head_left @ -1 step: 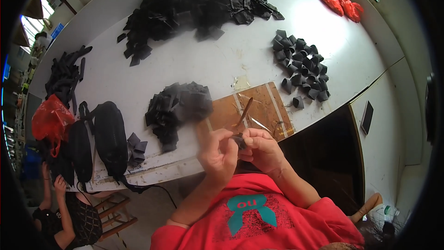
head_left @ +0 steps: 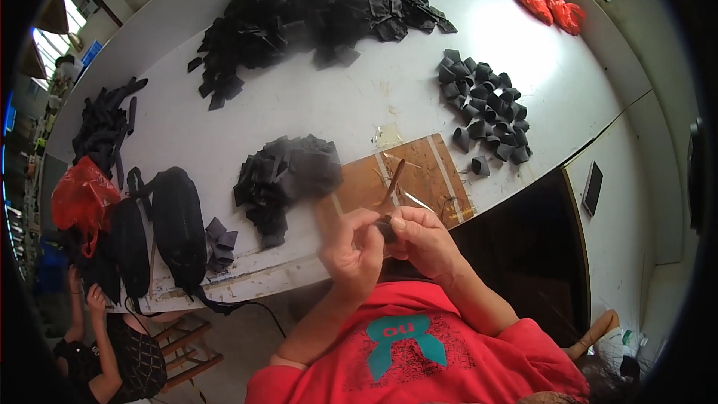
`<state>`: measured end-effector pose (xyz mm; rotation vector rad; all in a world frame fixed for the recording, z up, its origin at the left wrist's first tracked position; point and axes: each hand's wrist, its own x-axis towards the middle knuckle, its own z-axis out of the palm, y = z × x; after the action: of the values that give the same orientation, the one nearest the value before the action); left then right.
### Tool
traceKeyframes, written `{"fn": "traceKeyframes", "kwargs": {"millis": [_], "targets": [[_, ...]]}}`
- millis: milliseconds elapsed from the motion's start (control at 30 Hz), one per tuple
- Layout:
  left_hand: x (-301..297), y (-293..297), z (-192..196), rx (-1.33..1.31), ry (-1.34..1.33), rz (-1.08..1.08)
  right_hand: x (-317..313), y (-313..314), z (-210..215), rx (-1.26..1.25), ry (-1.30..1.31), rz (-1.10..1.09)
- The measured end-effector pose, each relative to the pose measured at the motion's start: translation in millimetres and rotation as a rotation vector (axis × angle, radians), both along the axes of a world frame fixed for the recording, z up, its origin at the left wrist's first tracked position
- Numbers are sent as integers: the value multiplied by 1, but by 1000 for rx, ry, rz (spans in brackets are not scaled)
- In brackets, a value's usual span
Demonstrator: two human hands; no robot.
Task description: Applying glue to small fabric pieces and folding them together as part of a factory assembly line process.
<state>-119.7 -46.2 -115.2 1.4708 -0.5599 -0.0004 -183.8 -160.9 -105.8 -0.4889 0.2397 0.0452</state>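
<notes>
Both hands were up close together, just above the near edge of the white counter point(head_left: 314, 116). The left hand point(head_left: 350, 248) and the right hand point(head_left: 425, 238) were each closed around one small black fabric piece point(head_left: 387, 228), pinched between the fingertips.

The step looked like folding or rolling that piece into shape. It was small and partly hidden by the fingers, so its long axis was hard to tell; it seemed to run from hand to hand, left to right.

A thin brown tool point(head_left: 392, 182) lay on the wooden board point(head_left: 437, 172) just past the hands, pointing away and a little to the right.

The next move would likely call for a tight pinch so the fold did not spring open. A pile of flat black pieces point(head_left: 288, 176) sat to the left, and folded black pieces point(head_left: 486, 112) lay to the right.
</notes>
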Motion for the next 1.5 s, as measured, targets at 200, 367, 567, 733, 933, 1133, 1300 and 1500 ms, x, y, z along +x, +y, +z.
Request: {"fn": "traceKeyframes", "kwargs": {"millis": [200,367,567,733,933,1133,1300,1500], "targets": [[37,-8,64,-658,1078,-673,22,-28,72,-817,-66,-86],[54,-20,66,-792,1264,-740,54,-50,73,-691,-117,40],[61,-21,32,-903,1184,-834,55,-43,63,-644,-180,28],[56,-26,43,-1000,1371,-870,66,-55,72,-738,-222,56],[46,-19,27,-673,977,-679,57,-50,43,-661,-219,70],[55,-27,63,-158,-35,-172,46,-45,59,-1560,-212,-511],[54,-28,75,34,-180,-299,25,-29,71,-1712,-334,-593],[54,-18,64,-588,354,-364,35,-21,68,-1766,-320,-690]]}}
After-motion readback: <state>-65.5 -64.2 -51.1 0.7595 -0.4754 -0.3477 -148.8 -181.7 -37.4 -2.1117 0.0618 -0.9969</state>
